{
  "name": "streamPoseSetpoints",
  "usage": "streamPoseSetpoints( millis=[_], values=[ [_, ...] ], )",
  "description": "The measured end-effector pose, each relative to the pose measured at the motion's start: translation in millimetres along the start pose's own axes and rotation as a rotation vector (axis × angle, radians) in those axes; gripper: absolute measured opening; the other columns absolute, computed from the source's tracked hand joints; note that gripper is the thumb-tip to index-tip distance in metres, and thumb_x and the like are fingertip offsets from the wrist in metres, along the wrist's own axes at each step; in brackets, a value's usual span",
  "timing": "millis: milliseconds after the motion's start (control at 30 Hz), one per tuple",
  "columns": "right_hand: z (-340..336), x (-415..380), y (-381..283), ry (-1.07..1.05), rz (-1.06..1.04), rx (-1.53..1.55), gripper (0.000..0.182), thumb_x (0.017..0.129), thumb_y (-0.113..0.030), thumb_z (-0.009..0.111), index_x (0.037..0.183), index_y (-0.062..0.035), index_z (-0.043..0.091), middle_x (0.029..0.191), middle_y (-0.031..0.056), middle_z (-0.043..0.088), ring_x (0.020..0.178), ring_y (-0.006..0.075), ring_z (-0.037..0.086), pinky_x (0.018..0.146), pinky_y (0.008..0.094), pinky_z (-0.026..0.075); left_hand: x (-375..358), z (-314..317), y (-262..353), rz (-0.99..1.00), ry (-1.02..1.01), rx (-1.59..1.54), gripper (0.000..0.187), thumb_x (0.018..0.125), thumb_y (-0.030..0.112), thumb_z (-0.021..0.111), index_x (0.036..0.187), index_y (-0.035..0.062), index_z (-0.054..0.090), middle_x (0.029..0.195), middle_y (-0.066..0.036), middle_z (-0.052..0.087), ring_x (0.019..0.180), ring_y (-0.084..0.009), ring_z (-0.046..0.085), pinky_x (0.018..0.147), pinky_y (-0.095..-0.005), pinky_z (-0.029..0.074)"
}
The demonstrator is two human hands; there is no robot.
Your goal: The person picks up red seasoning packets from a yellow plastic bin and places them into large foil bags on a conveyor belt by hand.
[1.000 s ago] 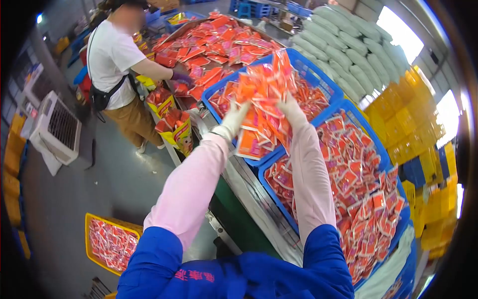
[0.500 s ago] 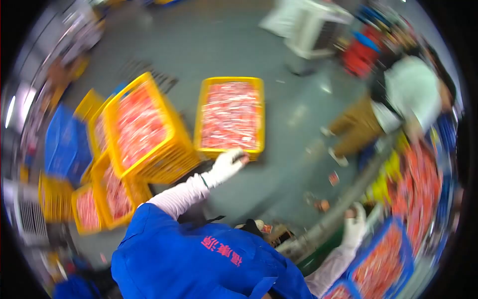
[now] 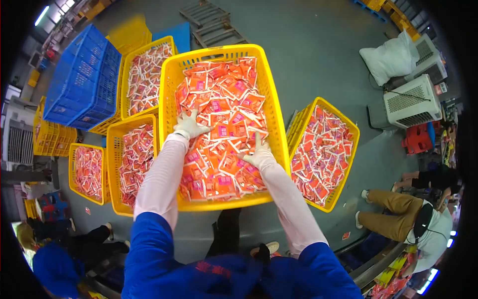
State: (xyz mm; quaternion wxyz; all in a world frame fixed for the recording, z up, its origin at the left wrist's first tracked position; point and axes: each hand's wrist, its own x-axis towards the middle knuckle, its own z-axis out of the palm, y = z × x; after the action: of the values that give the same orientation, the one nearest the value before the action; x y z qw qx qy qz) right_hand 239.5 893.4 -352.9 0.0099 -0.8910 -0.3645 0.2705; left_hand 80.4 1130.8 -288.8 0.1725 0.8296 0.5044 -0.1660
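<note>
My left hand, in a white glove, lies with spread fingers on the red-orange sachets at the left side of a large yellow crate. On the same heap, nearer the right wall, rests my right hand, also gloved, its fingers apart. Neither hand grips a sachet that I can make out. The crate is heaped with small printed packets and stands directly before me. Under my palms some packets are hidden.
Right of it stands another filled yellow crate. More filled crates and a stack of blue crates are on the left. White air coolers and a person are at the right; another person is lower left.
The view has swung left toward the yellow crates. My left hand has left the edge of one crate, my right hand the area by a blue basket; both now lie on the sachets.
</note>
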Motion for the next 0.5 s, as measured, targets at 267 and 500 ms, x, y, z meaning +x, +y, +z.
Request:
streamPoseSetpoints(
  millis=[267, 500],
  values=[
    [2.2, 33.2, 0.4, -0.505, 0.057, 1.090, 0.118, 0.066, -0.056, 0.085, 0.156, -0.0130, 0.023, 0.140, 0.0262, 0.052, 0.126, 0.0375, 0.056, 0.102, 0.0416, 0.048, 4.4, 64.0, -14.0, 0.294, -0.476, -0.919, 0.110, 0.068, 0.048, 0.084, 0.152, 0.0001, 0.030, 0.139, -0.029, 0.053, 0.127, -0.0323, 0.057, 0.107, -0.0388, 0.044],
    [-3.6, 35.2, -23.6, -0.486, 0.400, 1.128, 0.087, 0.072, -0.019, 0.085, 0.146, -0.0103, 0.039, 0.134, 0.0190, 0.057, 0.109, 0.0240, 0.065, 0.086, 0.0347, 0.057, 13.9, 89.0, 1.6, 0.234, -0.190, -0.608, 0.104, 0.069, 0.038, 0.088, 0.151, 0.0040, 0.034, 0.144, -0.025, 0.050, 0.132, -0.0301, 0.052, 0.108, -0.0378, 0.043]
  ],
)
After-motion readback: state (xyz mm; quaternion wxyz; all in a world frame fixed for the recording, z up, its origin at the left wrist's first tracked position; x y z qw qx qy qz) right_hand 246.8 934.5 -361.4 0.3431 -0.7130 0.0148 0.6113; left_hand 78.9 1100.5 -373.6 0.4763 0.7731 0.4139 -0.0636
